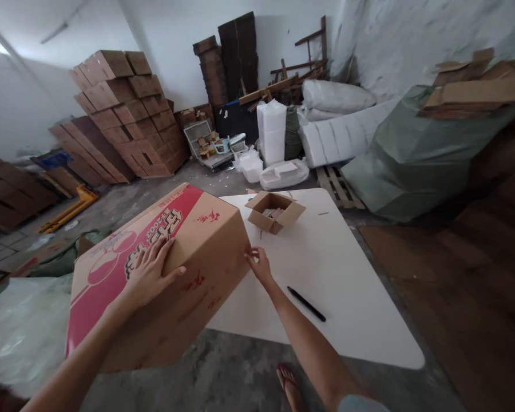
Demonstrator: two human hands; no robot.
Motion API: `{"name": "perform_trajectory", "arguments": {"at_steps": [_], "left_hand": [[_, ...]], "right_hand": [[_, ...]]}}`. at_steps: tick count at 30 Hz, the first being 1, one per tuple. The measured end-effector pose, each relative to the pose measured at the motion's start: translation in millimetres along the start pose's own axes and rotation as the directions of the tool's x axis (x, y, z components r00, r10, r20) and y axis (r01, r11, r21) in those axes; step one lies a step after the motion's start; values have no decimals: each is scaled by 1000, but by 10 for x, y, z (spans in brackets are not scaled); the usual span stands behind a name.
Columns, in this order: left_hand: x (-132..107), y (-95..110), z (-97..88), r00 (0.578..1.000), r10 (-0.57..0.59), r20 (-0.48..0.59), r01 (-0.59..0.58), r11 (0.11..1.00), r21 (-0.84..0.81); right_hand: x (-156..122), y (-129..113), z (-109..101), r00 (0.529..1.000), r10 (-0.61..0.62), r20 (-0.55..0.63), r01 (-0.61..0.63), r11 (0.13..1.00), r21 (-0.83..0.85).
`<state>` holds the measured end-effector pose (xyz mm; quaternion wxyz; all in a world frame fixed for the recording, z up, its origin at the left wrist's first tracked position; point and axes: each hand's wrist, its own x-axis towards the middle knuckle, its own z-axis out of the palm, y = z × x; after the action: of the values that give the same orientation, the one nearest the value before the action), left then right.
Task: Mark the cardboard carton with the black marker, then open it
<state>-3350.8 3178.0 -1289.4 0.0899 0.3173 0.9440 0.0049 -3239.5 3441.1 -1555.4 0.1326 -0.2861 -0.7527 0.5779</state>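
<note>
Cardboard box (pixel 206 240), tilted on the near-left corner of the white table (pixel 347 286), is steadied by the left hand (pixel 152 273) pressed flat, fingers spread, on its upper face, while the right hand (pixel 260 264), fingers half-curled, touches its right edge, any pinch not discernible.

White walls (pixel 175 46), grey concrete floor (pixel 240 372), stacked brown cartons (pixel 124 109), low white table (pixel 347 286)

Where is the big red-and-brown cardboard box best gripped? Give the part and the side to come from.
Probably its two opposite end edges, from left and right together: the big red-and-brown cardboard box sits tilted at the white table edge, too wide for a single grasp, its faces flat with no handles in view.
</note>
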Motion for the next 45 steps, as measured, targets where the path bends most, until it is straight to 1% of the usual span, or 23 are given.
{"name": "perform_trajectory", "arguments": {"at_steps": [4, 7, 12, 14, 16, 18, 19, 21, 23, 24, 25, 26, 27, 29, 31, 33, 36, 37, 39, 41, 43, 44, 45], "left_hand": [[42, -8, 37, 1000, -11, 16, 11, 1000, 23], [34, 13, 30, 999, -44, 23, 43, 999, 33], [150, 197, 58, 988, -153, 19, 152, 986, 67], [195, 263, 54, 981, -192, 18, 190, 979, 73], [222, 303, 34, 977, -211, 28, 209, 975, 69], [234, 324, 6, 975, -220, 44, 217, 974, 59], [237, 332, -8, 974, -222, 53, 219, 974, 55], [240, 361, -24, 970, -233, 65, 230, 972, 51], [244, 414, -18, 967, -247, 59, 245, 969, 41], [246, 451, -6, 965, -259, 44, 258, 966, 35], [250, 489, 12, 962, -271, 22, 271, 962, 32], [256, 525, 31, 959, -283, -4, 283, 958, 34], [265, 552, 48, 955, -296, -28, 297, 954, 43], [300, 557, 61, 947, -317, -61, 320, 945, 64], [364, 474, 24, 945, -317, -75, 322, 945, 62], [456, 304, -61, 942, -322, -90, 326, 945, 28], [603, -50, -220, 919, -384, -94, 387, 922, 12], [642, -176, -266, 897, -432, -89, 436, 900, 29], [692, -408, -329, 837, -541, -86, 547, 835, 68], [705, -576, -352, 782, -616, -94, 623, 778, 76], [681, -646, -333, 769, -630, -110, 638, 768, 61], [656, -645, -307, 774, -619, -135, 629, 775, 52], [623, -627, -268, 792, -584, -175, 600, 799, 48]], "right_hand": [[130, 87, -100, 998, 42, 37, -44, 997, 66], [198, 121, -210, 994, 40, 101, -49, 995, 88], [108, 80, -263, 961, 14, 277, -52, 990, 131], [59, 59, -307, 942, 14, 336, -50, 994, 101], [43, 36, -416, 921, 6, 389, -30, 998, 54], [57, -7, -566, 895, -32, 446, 26, 999, 21], [63, -41, -631, 875, -79, 478, 96, 995, -12], [34, -145, -677, 807, -206, 553, 326, 937, -126], [-97, -288, -553, 695, -315, 647, 580, 777, -245], [-206, -367, -425, 642, -344, 685, 665, 695, -275], [-338, -445, -265, 606, -359, 710, 711, 644, -281], [-484, -519, -86, 583, -369, 724, 735, 619, -276], [-631, -586, 95, 576, -376, 726, 742, 614, -271], [-889, -689, 401, 589, -385, 711, 731, 629, -265], [-1057, -738, 561, 595, -391, 702, 724, 639, -258], [-1150, -721, 542, 580, -426, 694, 736, 640, -222], [-1270, -550, 238, 552, -553, 625, 778, 611, -146], [-1318, -463, 98, 543, -604, 584, 792, 599, -117], [-1397, -293, -161, 548, -670, 501, 798, 598, -74], [-1385, -205, -315, 555, -690, 465, 795, 605, -50], [-1238, -257, -339, 507, -699, 504, 820, 572, -32], [-1124, -331, -315, 463, -701, 541, 840, 543, -16], [-996, -426, -281, 419, -704, 573, 857, 516, 7]]}}
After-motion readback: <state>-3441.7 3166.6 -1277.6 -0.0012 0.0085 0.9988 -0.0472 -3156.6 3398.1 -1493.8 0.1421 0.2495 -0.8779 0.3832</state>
